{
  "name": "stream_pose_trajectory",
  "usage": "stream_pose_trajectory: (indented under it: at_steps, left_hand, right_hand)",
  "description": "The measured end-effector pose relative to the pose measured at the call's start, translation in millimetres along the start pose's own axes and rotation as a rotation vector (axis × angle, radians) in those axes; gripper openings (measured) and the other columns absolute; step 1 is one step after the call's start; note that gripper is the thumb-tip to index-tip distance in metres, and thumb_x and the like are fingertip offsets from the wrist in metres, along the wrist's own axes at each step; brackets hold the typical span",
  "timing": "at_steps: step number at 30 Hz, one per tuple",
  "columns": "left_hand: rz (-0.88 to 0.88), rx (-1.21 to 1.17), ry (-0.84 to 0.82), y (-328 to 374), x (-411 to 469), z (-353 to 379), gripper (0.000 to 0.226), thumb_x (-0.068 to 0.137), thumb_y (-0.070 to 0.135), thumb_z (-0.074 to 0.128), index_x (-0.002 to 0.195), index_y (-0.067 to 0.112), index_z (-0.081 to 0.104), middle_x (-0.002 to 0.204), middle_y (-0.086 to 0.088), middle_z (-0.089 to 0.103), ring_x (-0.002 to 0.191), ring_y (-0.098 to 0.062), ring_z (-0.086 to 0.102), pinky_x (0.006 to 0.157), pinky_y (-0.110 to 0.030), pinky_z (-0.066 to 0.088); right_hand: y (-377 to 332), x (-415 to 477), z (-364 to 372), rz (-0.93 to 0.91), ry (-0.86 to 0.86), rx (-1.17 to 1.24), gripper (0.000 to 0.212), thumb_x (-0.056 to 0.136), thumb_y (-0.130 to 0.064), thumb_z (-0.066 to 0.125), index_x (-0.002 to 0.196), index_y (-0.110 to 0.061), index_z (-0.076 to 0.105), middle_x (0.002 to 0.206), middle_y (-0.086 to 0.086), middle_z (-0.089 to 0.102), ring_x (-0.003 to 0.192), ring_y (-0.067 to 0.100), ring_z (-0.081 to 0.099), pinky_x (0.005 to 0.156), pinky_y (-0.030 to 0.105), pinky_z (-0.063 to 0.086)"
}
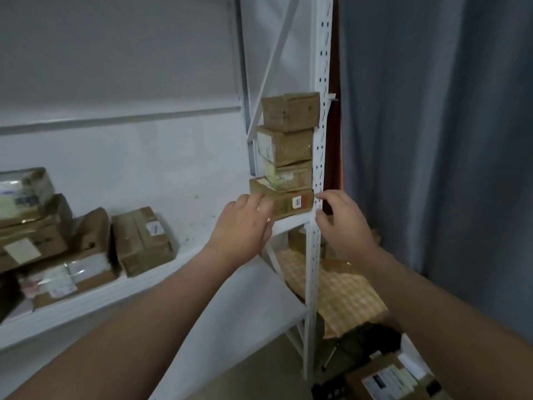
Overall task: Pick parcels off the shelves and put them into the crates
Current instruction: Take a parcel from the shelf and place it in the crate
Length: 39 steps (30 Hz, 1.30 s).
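Note:
A stack of several brown cardboard parcels [287, 151] stands at the right end of the white shelf [196, 226], against the perforated upright post [318, 157]. The bottom parcel [291, 202] carries a red and white label. My left hand [245, 226] reaches to the left end of that bottom parcel, fingers loosely bent and touching or almost touching it. My right hand [341, 223] hovers at the post just right of the stack, fingers spread and slightly curled, holding nothing.
More parcels [141, 241] lie piled on the shelf's left part. Below right, a parcel with a white label [386, 379] sits near dark objects on the floor. A checked yellow sheet [343, 293] lies behind the post. A grey curtain [447, 140] hangs at right.

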<state>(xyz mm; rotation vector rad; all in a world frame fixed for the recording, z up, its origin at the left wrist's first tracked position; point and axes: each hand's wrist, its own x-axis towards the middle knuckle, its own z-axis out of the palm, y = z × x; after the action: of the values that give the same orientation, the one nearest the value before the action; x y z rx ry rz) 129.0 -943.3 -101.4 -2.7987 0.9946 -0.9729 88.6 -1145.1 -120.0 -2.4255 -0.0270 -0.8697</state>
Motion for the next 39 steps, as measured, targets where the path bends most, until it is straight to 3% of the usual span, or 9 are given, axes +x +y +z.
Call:
stream_pose_trajectory:
  at_steps: [7,14,18,22,28,31,34,36,39]
  left_hand:
    - [-0.115,-0.139,0.177,-48.8,132.6,-1.2,0.067,0.091,0.036,0.057,0.147,0.02,0.024,0.15,-0.012,0.027,0.126,-0.032,0.042,0.097,-0.041,0.042]
    - [-0.138,-0.223,0.07,-66.3,235.6,27.0,0.105,0.078,0.036,0.075,0.15,0.036,-0.002,0.159,-0.009,0.002,0.141,-0.033,0.022,0.103,-0.046,0.04]
    - [-0.089,-0.181,0.034,-66.6,262.1,49.0,0.116,0.073,0.039,0.079,0.15,0.031,-0.007,0.158,-0.007,0.002,0.142,-0.032,0.017,0.11,-0.046,0.033]
    - [-0.034,-0.091,0.135,-64.4,274.2,67.3,0.111,0.075,0.039,0.076,0.151,0.023,-0.003,0.155,-0.009,0.011,0.139,-0.03,0.021,0.111,-0.042,0.031]
    - [0.075,0.085,0.416,-64.8,266.2,60.0,0.088,0.067,0.031,0.08,0.14,0.009,0.036,0.135,-0.015,0.044,0.121,-0.032,0.043,0.105,-0.041,0.035]
    - [0.163,0.131,0.521,-74.0,253.2,43.4,0.086,0.056,0.028,0.086,0.13,0.008,0.047,0.124,-0.018,0.055,0.114,-0.039,0.051,0.101,-0.049,0.041]
    - [0.264,0.171,0.56,-85.6,236.4,28.4,0.083,0.058,0.026,0.085,0.13,0.007,0.048,0.124,-0.02,0.056,0.118,-0.043,0.05,0.104,-0.057,0.037]
    - [0.297,0.12,0.542,-93.6,225.1,19.4,0.083,0.063,0.023,0.084,0.134,0.006,0.044,0.128,-0.021,0.054,0.123,-0.042,0.048,0.105,-0.057,0.037]
    - [0.334,-0.027,0.497,-110.8,208.4,5.4,0.089,0.072,0.02,0.08,0.143,0.009,0.027,0.142,-0.019,0.042,0.133,-0.035,0.039,0.107,-0.051,0.038]
  right_hand:
    - [-2.1,157.6,-24.4,-0.065,0.117,-0.064,0.052,0.095,-0.025,0.052,0.143,-0.018,0.036,0.146,0.005,0.035,0.131,0.023,0.037,0.098,0.029,0.031]
    - [16.1,255.0,-19.9,0.073,0.071,0.179,0.067,0.094,-0.04,0.053,0.15,-0.022,0.021,0.155,0.008,0.019,0.14,0.029,0.026,0.111,0.042,0.028]
    - [29.0,275.5,-5.6,0.117,0.06,0.345,0.057,0.098,-0.033,0.049,0.149,-0.019,0.027,0.146,0.006,0.037,0.135,0.024,0.037,0.098,0.027,0.033]
    - [42.2,278.8,7.8,0.05,0.126,0.476,0.034,0.101,-0.017,0.042,0.135,-0.018,0.047,0.115,-0.006,0.054,0.115,0.017,0.054,0.089,0.024,0.044]
    - [54.1,270.1,9.7,-0.102,0.178,0.579,0.053,0.094,-0.008,0.052,0.14,-0.03,0.037,0.126,-0.011,0.038,0.099,-0.008,0.052,0.077,0.014,0.051]
    - [53.9,261.0,5.5,-0.3,0.119,0.316,0.084,0.083,-0.012,0.067,0.146,-0.041,0.019,0.134,-0.019,0.023,0.107,-0.015,0.042,0.083,0.015,0.047]
    - [45.3,256.9,6.4,-0.452,0.169,-0.2,0.106,0.075,-0.031,0.078,0.147,-0.044,0.001,0.154,-0.011,-0.007,0.143,0.018,0.013,0.101,0.031,0.032]
    - [34.1,255.6,11.6,-0.536,0.265,-0.33,0.109,0.071,-0.031,0.081,0.149,-0.033,0.004,0.156,0.008,0.006,0.144,0.029,0.012,0.111,0.042,0.023]
    - [13.9,254.9,19.2,-0.582,0.335,-0.212,0.1,0.067,-0.024,0.082,0.146,-0.014,0.023,0.143,0.013,0.033,0.136,0.028,0.028,0.111,0.049,0.033]
